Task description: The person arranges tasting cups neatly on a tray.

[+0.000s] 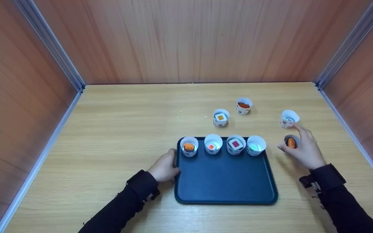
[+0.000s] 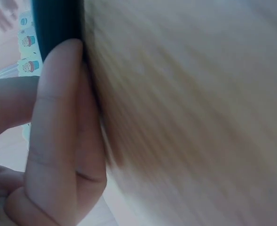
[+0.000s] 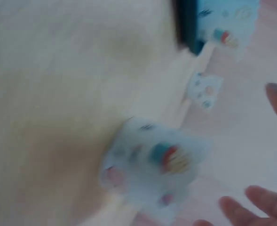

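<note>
My left hand (image 1: 163,166) grips the left edge of a dark blue-green tray (image 1: 225,184); in the left wrist view its fingers (image 2: 58,103) lie against the tray's edge. Along the tray's far side stand several paper cups: one with an orange-topped piece (image 1: 189,147), another with a red-orange bit, a third with a white-and-dark-red square (image 1: 235,144), the last pale green inside. Off the tray to the right, my right hand (image 1: 306,149) spreads around a paper cup (image 3: 152,165) containing an orange piece (image 1: 291,142). In the right wrist view its fingers look apart from that cup.
Behind the tray are two more cups, one with a white-and-orange square (image 1: 220,117) and one with reddish contents (image 1: 243,105). Another cup (image 1: 289,118) stands just beyond my right fingertips. Wood-grain panels (image 1: 193,42) wall the table at the back and sides.
</note>
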Demonstrator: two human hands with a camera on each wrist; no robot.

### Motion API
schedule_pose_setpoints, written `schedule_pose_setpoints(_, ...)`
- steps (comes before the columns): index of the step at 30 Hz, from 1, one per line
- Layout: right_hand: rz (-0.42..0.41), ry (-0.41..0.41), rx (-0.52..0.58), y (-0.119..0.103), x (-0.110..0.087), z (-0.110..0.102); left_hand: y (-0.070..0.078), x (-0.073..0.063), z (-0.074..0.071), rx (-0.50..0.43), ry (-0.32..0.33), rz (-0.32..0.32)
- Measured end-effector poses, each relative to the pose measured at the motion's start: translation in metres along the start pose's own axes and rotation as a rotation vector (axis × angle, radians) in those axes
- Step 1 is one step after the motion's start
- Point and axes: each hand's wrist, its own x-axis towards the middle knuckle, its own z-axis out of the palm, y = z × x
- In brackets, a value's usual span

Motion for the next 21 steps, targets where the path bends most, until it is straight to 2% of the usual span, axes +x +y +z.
schedule_pose_setpoints(4,0.104,-0.156,-0.013,0.013,0.000,-0.002,0.000,0.000,0.000,0.009,0.002,0.001)
schedule_pose_setpoints(7,0.142,-0.226,-0.021,0.018,0.002,-0.002,0.001,0.000,0.000,0.006,0.001,-0.005)
schedule_pose_setpoints(16,0.185,-0.254,-0.060,0.022,0.010,-0.002,0.000,-0.001,0.000,0.003,0.017,0.006)
schedule_pose_setpoints(21,0.151,-0.261,-0.071,0.019,0.010,0.000,-0.001,-0.002,-0.001,0.021,0.017,0.029)
